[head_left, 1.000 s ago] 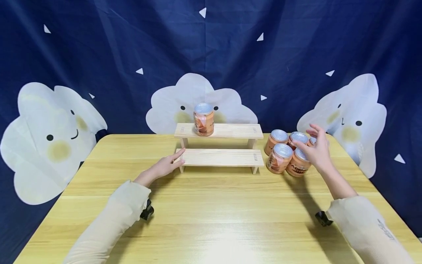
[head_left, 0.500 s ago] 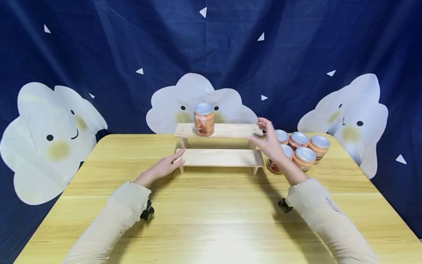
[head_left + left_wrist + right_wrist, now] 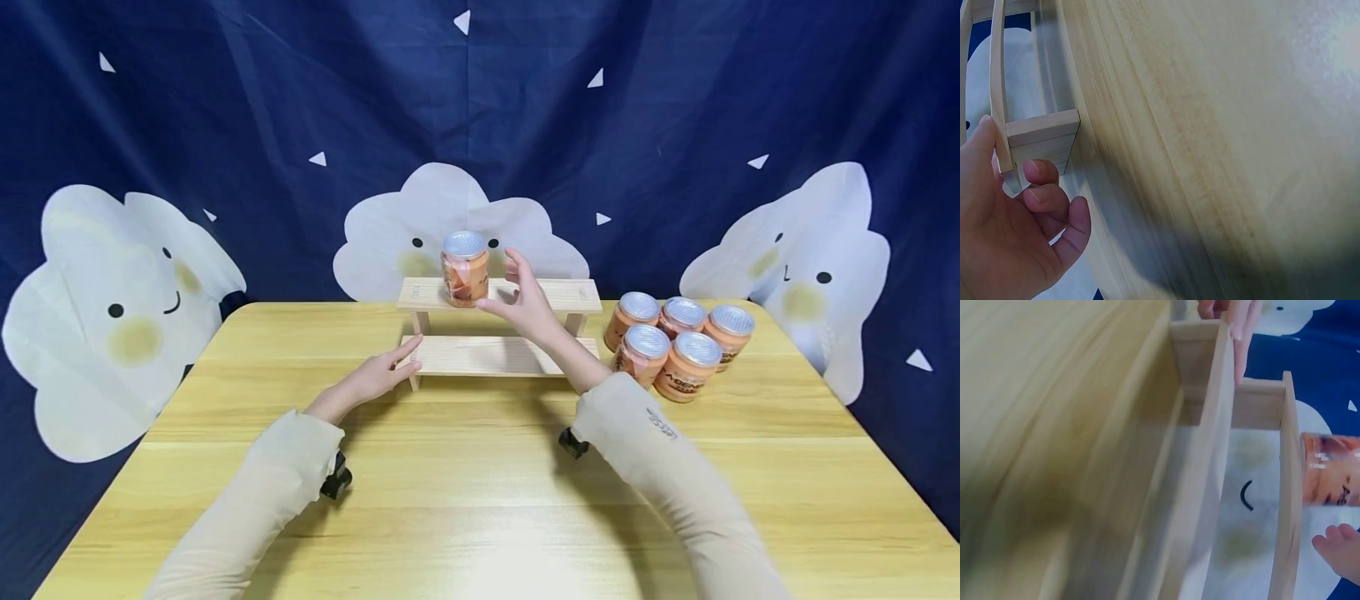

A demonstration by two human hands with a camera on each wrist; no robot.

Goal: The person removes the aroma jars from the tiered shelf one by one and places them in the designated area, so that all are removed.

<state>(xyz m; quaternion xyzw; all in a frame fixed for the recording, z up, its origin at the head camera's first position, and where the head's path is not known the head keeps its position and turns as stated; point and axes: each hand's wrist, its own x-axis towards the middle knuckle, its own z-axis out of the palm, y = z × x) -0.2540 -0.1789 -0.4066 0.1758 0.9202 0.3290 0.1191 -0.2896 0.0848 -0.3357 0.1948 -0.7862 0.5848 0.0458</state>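
A two-tier wooden rack (image 3: pixel 487 354) stands at the far middle of the table. My left hand (image 3: pixel 369 379) holds the left end of its lower board, with fingers on both faces of the board in the left wrist view. An orange-labelled can (image 3: pixel 463 279) with a silvery ribbed lid stands upright on the upper board, left of centre. My right hand (image 3: pixel 528 310) is just right of that can, thumb and fingers spread apart and nothing between them. In the right wrist view, fingertips (image 3: pixel 1329 540) show close beside the can (image 3: pixel 1333 470).
Several matching cans (image 3: pixel 686 367) stand clustered on the table (image 3: pixel 450 483), right of the rack. A blue curtain (image 3: pixel 525 100) with white cloud prints hangs behind the table's far edge.
My right hand has moved left from above the clustered cans, past the rack's right end, to the can on the upper board. My left hand has stayed at the lower board's end.
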